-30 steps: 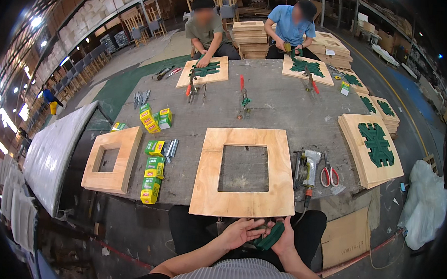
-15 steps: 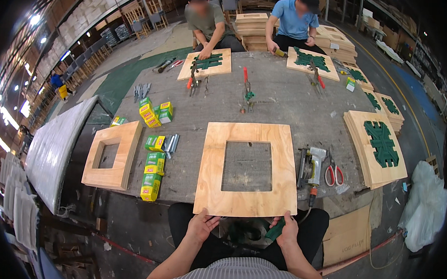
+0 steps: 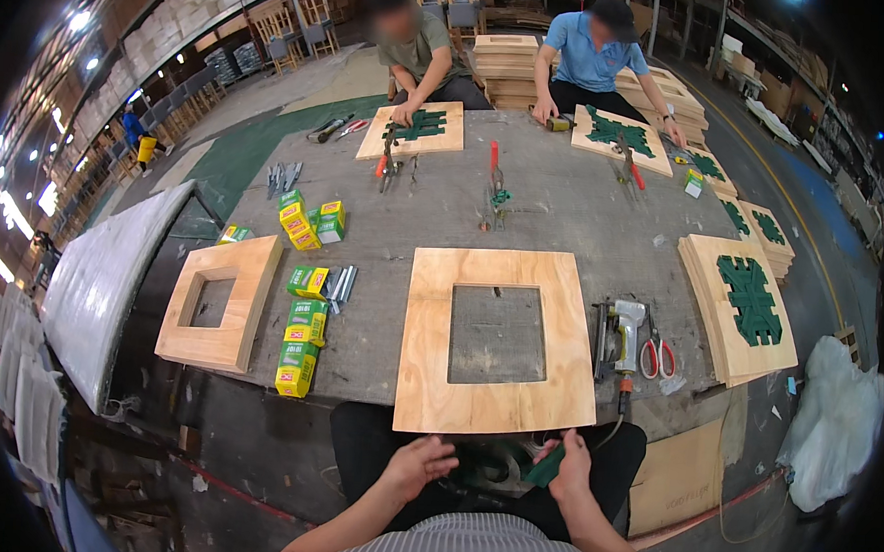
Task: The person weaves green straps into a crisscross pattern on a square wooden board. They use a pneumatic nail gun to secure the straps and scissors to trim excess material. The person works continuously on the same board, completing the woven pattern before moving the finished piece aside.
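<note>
A square plywood frame (image 3: 425,334) with a square opening lies in front of me, its near edge at the table's front. Just below that edge, my left hand (image 3: 422,467) is off the wood, fingers stretched to the right and holding nothing. My right hand (image 3: 572,467) is closed on a green webbing strap (image 3: 546,466), near the frame's near right corner. More green webbing (image 3: 493,464) sits in my lap between the hands, partly shadowed. To the frame's right lie a staple gun (image 3: 628,329) and red-handled scissors (image 3: 657,356).
Left stand stacked frames (image 3: 190,344), staple boxes (image 3: 297,368) and loose staple strips (image 3: 343,285). Frames with woven green webbing (image 3: 750,299) are stacked at right. Across the table (image 3: 415,206), two people work on webbed frames; red-handled pliers (image 3: 494,170) lie between them.
My left hand has let go of the frame's near edge and drawn down and right. My right hand keeps the strap. The far right person's arm now reaches out toward the side stack.
</note>
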The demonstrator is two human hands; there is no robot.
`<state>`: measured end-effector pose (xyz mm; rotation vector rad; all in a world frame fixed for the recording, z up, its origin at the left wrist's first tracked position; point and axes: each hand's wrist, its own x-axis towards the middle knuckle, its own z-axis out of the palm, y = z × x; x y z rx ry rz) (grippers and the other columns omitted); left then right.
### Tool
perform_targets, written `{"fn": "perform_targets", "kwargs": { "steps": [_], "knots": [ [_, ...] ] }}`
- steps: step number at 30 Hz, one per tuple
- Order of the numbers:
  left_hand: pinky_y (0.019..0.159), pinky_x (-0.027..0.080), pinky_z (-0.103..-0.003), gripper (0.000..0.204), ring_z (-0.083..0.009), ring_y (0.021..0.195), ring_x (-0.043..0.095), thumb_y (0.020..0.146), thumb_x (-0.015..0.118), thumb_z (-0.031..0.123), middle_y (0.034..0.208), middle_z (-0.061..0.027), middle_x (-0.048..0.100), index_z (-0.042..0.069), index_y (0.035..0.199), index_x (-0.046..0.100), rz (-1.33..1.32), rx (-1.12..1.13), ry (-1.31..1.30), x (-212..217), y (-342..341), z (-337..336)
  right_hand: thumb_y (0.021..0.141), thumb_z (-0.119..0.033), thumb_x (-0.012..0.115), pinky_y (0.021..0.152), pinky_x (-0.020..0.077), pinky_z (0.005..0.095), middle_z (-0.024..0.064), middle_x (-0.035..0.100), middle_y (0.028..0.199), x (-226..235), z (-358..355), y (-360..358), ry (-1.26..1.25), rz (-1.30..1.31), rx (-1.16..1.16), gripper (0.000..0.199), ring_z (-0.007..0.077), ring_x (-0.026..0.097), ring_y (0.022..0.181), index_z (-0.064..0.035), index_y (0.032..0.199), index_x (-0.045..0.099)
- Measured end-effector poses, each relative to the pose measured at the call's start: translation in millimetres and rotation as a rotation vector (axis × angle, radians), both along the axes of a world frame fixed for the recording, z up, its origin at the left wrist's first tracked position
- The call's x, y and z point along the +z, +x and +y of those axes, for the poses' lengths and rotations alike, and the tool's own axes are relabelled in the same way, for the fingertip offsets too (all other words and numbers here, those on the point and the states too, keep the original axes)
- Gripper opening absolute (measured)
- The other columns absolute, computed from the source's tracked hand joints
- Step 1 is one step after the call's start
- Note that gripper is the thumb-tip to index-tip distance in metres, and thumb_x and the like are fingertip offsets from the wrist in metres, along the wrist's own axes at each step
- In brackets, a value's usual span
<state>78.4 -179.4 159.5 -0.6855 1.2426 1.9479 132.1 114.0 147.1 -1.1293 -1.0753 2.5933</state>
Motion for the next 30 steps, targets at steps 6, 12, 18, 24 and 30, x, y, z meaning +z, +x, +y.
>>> {"fn": "perform_targets", "kwargs": {
  "steps": [6, 12, 18, 24, 30],
  "knots": [
    [0.104, 0.046, -0.03, 0.068, -0.0146, 0.134, 0.05, 0.098, 0.074, 0.022, 0.147, -0.01, 0.053, -0.001, 0.152, 0.04, 0.741, -0.589, 0.098, 16, 25, 54, 0.11, -0.02, 0.051, 0.075, 0.0592, 0.0385, 0.0129, 0.066, 0.092, 39, -75, -2, 0.085, 0.272, 0.437, 0.021, 0.0239, 0.068, 0.078, -0.0025, 0.098, 0.057],
    [0.06, 0.047, -0.025, 0.027, -0.0063, 0.075, 0.065, 0.107, 0.058, 0.025, 0.085, 0.0, 0.074, 0.002, 0.118, 0.068, 0.616, -0.61, -0.229, 45, -5, 26, 0.104, -0.009, 0.061, 0.077, 0.0549, 0.0298, 0.0068, 0.071, 0.1, 63, -64, -33, 0.613, 0.406, 0.606, 0.013, 0.0138, 0.067, 0.085, 0.0006, 0.1, 0.068],
    [0.104, 0.045, -0.042, 0.024, -0.0317, 0.123, 0.057, 0.1, 0.065, 0.019, 0.132, -0.0198, 0.061, 0.003, 0.116, 0.071, 0.982, 0.044, -0.959, 31, -41, -39, 0.108, -0.033, 0.056, 0.065, 0.0564, 0.0357, 0.0091, 0.069, 0.091, 27, -8, -10, 0.173, -0.323, 0.678, 0.029, 0.0203, 0.067, 0.068, -0.0048, 0.112, 0.058],
    [0.118, 0.034, -0.04, 0.029, -0.04, 0.143, 0.044, 0.097, 0.064, 0.012, 0.153, -0.0254, 0.046, 0.001, 0.123, 0.07, 0.975, 0.02, -0.714, 4, -20, -8, 0.108, -0.036, 0.055, 0.063, 0.0566, 0.0415, 0.0078, 0.064, 0.086, 6, 6, -17, 0.004, -0.057, 0.189, 0.031, 0.0224, 0.065, 0.068, -0.0072, 0.118, 0.054],
    [0.117, 0.036, -0.042, 0.029, -0.0429, 0.147, 0.039, 0.098, 0.065, 0.013, 0.16, -0.0293, 0.037, 0.001, 0.124, 0.07, 0.938, -0.004, -0.773, -1, -12, 1, 0.109, -0.037, 0.054, 0.06, 0.0543, 0.0389, 0.007, 0.064, 0.081, 5, 20, -27, 0.018, -0.139, 0.183, 0.03, 0.0208, 0.063, 0.063, -0.0064, 0.109, 0.057]
  ]
}}
